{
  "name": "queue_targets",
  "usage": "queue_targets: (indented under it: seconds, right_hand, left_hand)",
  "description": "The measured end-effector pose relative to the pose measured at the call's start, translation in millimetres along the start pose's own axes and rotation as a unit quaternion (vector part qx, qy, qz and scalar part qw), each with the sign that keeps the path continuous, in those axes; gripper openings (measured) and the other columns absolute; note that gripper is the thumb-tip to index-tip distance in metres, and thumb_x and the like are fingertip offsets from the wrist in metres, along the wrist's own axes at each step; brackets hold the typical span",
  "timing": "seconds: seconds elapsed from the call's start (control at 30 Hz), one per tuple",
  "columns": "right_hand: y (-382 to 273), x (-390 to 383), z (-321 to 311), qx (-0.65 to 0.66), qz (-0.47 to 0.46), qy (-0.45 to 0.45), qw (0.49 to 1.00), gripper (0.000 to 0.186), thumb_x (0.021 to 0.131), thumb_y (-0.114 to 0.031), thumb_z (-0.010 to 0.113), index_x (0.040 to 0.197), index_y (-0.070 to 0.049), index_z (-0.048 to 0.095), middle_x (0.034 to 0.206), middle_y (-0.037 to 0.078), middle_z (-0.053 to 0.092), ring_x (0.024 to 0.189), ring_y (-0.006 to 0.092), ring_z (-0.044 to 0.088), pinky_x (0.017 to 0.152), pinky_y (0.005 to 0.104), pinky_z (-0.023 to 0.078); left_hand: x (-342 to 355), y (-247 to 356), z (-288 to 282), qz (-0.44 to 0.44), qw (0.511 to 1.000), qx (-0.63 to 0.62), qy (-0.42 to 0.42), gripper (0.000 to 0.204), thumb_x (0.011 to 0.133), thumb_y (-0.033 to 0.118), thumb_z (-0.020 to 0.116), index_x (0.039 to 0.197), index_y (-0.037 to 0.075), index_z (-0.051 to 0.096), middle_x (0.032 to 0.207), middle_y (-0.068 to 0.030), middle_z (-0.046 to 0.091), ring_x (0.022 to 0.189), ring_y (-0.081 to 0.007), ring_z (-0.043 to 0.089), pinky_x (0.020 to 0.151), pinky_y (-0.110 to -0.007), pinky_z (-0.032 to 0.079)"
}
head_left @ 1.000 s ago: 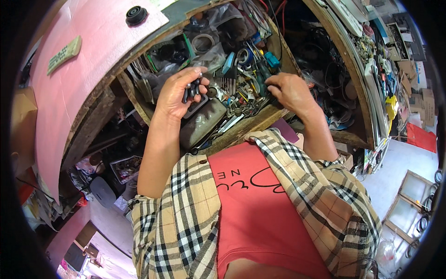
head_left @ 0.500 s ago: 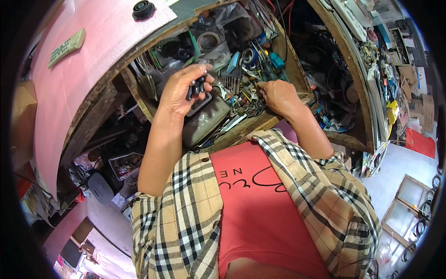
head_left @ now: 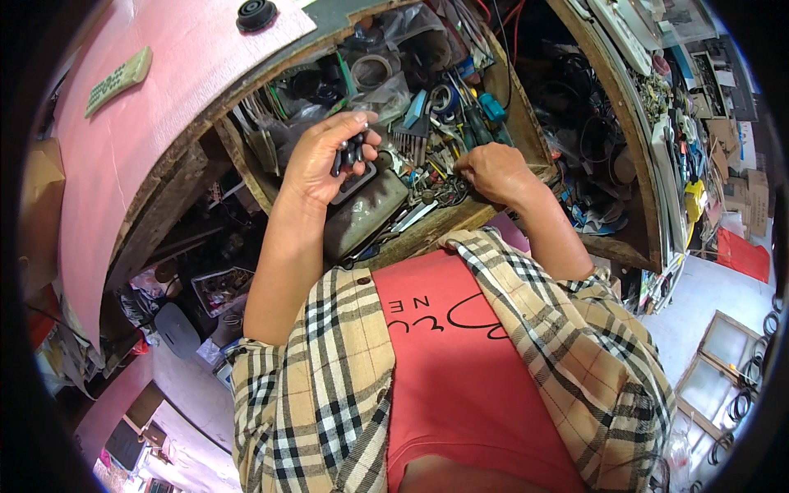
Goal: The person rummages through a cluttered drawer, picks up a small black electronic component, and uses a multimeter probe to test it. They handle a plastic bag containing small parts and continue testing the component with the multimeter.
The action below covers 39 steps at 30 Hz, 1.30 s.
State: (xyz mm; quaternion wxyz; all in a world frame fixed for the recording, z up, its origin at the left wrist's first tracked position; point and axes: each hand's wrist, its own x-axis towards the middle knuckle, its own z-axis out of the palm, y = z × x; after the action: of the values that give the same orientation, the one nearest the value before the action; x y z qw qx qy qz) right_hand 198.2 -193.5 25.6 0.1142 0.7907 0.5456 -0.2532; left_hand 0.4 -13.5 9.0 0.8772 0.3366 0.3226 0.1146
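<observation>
My left hand (head_left: 308,168) is raised over the left part of an open wooden drawer (head_left: 440,227), its fingers curled round several small, shiny black pieces (head_left: 352,153). What kind they are, I cannot make out. Deeper right, my right hand (head_left: 497,174) reaches down with bent, closed fingers into a heap of small metal and electronic parts (head_left: 429,182); its fingertips are partly hidden there. Between the hands lie a flat brush (head_left: 413,130) and a blue tape roll (head_left: 444,99). A dull grey case (head_left: 366,215) sits under my left wrist.
On the pink tabletop (head_left: 189,74) left of the drawer lie a remote control (head_left: 120,80) and a round black part (head_left: 256,15). Clear plastic bags (head_left: 386,103) and a tape ring (head_left: 371,72) fill the drawer's back. To the right, another compartment holds tangled cables (head_left: 579,115).
My right hand has shifted very slightly among the small parts, its fingertips a little lower. My left hand keeps its hold on the black pieces in the same place.
</observation>
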Motion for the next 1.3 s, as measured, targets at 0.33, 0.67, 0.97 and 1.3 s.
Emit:
queue_targets:
  seconds: [0.33,0.67,0.97,1.3]
  right_hand:
    - [-6.9,1.3,-6.6,0.028,0.020,0.025,0.999,0.028,0.085,-0.019,0.054,0.110,-0.019,0.067,0.089,0.017,0.067,0.085,0.0347,0.064,0.075,0.0441,0.051]
    - [-5.6,9.1,11.9,0.004,-0.051,-0.061,0.997,0.029,0.086,-0.021,0.056,0.113,-0.022,0.065,0.087,0.017,0.066,0.080,0.0363,0.063,0.072,0.0442,0.050]
    - [-11.8,6.7,3.9,-0.009,-0.018,-0.060,0.998,0.031,0.086,-0.017,0.050,0.112,-0.024,0.066,0.094,0.017,0.067,0.088,0.0326,0.064,0.077,0.0420,0.051]
    - [-17.3,15.6,1.4,0.066,0.021,0.034,0.997,0.030,0.085,-0.018,0.050,0.110,-0.021,0.066,0.093,0.018,0.066,0.088,0.0352,0.063,0.077,0.0442,0.050]
  left_hand:
    - [-0.3,0.1,2.0,-0.001,1.000,0.005,0.005,0.027,0.087,0.020,0.063,0.105,0.001,0.061,0.079,-0.0073,0.064,0.062,-0.0114,0.062,0.046,-0.020,0.045]
    - [1.3,-0.6,0.2,-0.004,1.000,-0.006,-0.002,0.027,0.087,0.020,0.063,0.106,0.001,0.060,0.080,-0.0074,0.064,0.062,-0.0114,0.062,0.045,-0.020,0.045]
    - [0.6,-0.5,0.7,-0.001,1.000,-0.006,-0.006,0.027,0.087,0.019,0.062,0.106,-0.001,0.060,0.079,-0.0079,0.064,0.062,-0.0114,0.062,0.046,-0.020,0.046]
    - [0.3,-0.6,1.2,-0.001,1.000,-0.007,0.005,0.027,0.087,0.019,0.063,0.106,0.000,0.060,0.079,-0.0079,0.064,0.061,-0.0112,0.062,0.045,-0.020,0.046]
